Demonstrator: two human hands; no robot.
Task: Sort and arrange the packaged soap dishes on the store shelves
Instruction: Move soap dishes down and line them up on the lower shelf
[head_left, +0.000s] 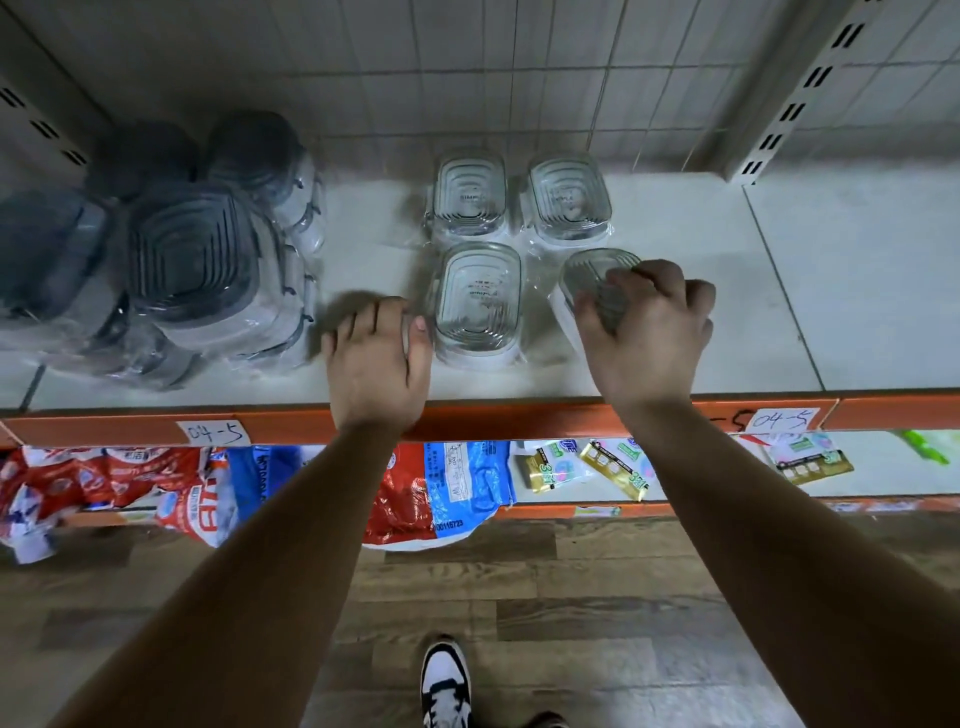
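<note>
Head view: right hand grips a tilted soap dish; left hand (fingers loose) rests nearby.

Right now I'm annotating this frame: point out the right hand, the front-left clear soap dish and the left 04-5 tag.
right hand (649, 327), head view, back of the hand.
front-left clear soap dish (478, 304), head view, lid centre.
left 04-5 tag (213, 432), head view, paper's middle.
</note>
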